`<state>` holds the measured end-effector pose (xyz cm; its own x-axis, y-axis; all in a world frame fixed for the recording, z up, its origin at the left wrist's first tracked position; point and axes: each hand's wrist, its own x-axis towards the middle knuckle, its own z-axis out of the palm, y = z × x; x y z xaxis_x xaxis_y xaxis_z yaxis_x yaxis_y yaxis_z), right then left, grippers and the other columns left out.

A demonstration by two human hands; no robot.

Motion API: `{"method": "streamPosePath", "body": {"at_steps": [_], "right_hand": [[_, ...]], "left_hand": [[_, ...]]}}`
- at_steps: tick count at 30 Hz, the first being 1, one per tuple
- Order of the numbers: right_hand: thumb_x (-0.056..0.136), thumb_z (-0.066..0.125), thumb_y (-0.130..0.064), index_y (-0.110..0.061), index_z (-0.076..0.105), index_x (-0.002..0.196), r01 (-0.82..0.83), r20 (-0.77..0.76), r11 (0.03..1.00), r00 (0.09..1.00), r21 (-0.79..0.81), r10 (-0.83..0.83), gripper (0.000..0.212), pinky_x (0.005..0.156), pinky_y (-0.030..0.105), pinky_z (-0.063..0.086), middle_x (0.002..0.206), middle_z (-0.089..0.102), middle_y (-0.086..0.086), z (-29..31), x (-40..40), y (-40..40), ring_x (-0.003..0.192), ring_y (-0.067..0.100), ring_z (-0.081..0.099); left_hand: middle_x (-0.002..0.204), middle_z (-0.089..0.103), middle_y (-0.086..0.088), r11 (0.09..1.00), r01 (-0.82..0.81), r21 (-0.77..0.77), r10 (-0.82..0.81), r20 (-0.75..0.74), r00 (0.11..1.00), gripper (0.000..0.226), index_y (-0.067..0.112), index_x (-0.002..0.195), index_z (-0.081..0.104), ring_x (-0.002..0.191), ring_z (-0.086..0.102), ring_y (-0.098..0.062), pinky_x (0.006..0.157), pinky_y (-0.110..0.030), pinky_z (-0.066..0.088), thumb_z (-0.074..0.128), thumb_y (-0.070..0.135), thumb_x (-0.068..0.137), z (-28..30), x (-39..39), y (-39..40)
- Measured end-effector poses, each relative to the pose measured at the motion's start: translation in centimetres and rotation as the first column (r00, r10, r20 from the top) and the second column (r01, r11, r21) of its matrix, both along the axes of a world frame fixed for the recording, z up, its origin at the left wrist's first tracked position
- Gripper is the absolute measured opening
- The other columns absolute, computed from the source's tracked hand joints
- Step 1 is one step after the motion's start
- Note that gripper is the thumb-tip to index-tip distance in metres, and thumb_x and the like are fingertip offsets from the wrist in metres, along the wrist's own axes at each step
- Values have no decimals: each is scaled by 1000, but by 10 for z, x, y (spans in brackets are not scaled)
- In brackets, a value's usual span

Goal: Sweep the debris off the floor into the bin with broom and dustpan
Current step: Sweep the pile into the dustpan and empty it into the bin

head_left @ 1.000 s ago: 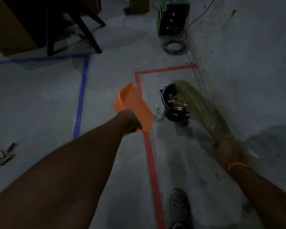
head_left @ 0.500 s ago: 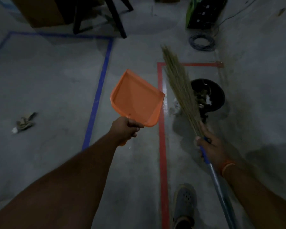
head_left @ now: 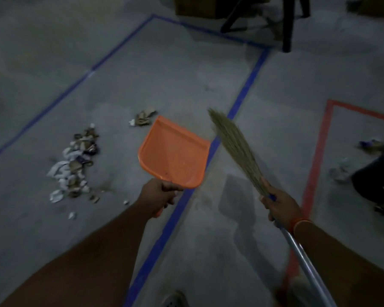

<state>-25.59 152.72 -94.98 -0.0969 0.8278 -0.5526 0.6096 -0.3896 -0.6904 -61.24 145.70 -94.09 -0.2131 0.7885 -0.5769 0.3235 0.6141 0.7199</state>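
Your left hand (head_left: 159, 194) grips the handle of the orange dustpan (head_left: 174, 152), held off the floor, pan empty, mouth facing away. Your right hand (head_left: 279, 204) is curled round the broom (head_left: 237, 149) where bristles meet the shaft; bristles point up and away, clear of the concrete floor (head_left: 175, 80). Main debris pile (head_left: 75, 165) lies left of the dustpan inside the blue tape line (head_left: 246, 85) box; a smaller clump (head_left: 144, 117) sits just beyond the pan's far corner. Open floor between them. Dark bin (head_left: 377, 178) at the right edge, inside the red tape (head_left: 319, 149), scraps beside it. Dark furniture legs (head_left: 288, 25) stand beyond the blue box's far corner.
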Motion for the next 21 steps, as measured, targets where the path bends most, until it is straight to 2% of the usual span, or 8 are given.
{"method": "streamPosePath", "body": {"at_steps": [6, 8, 13, 17, 19, 21], "right_hand": [[99, 51, -20, -43, 30, 148, -84, 56, 984, 994, -155, 94, 59, 44, 26, 39, 84, 57, 10, -61, -103, -6, 55, 27, 50], [99, 50, -15, -41, 31, 148, -83, 38, 975, 995, -205, 93, 58, 44, 25, 36, 78, 53, 10, -87, -134, -10, 56, 25, 44], [97, 48, -12, -32, 44, 141, -210, 41, 936, 972, -281, 230, 49, 41, 24, 37, 75, 51, 15, -132, -217, -27, 49, 23, 46], [97, 49, -17, -37, 40, 144, -337, -28, 890, 938, -308, 346, 51, 44, 27, 41, 79, 54, 11, -139, -276, -25, 48, 23, 50], [98, 48, -19, -41, 36, 146, -387, -52, 881, 920, -273, 388, 54, 44, 27, 43, 86, 57, 9, -134, -296, -12, 51, 24, 53], [99, 50, -20, -44, 33, 145, -426, -45, 880, 903, -213, 426, 55, 42, 25, 44, 83, 61, 10, -126, -311, 11, 52, 23, 54]], "left_hand": [[66, 68, -14, 967, -252, -30, 253, 73, 965, 21, 21, 96, 79, 52, 55, -12, 51, -25, 43, 66, 6, 92, -34, -89, -80], [59, 66, -7, 946, -321, -42, 324, 82, 943, 20, 19, 98, 79, 51, 55, -12, 50, -25, 43, 65, 5, 93, -44, -105, -102], [55, 64, 4, 883, -469, -34, 469, 116, 875, 19, 17, 100, 77, 48, 55, -6, 49, -23, 44, 64, 4, 94, -65, -136, -138], [56, 64, 1, 815, -579, -9, 573, 156, 805, 19, 15, 99, 77, 52, 56, -8, 51, -24, 44, 64, 2, 93, -78, -154, -150], [59, 63, -2, 779, -626, -10, 616, 191, 764, 19, 14, 99, 77, 55, 56, -11, 52, -25, 44, 64, 2, 93, -81, -161, -152], [59, 63, -1, 759, -650, -9, 637, 216, 740, 18, 12, 101, 77, 55, 56, -10, 51, -22, 43, 64, 2, 93, -80, -171, -150]]}}
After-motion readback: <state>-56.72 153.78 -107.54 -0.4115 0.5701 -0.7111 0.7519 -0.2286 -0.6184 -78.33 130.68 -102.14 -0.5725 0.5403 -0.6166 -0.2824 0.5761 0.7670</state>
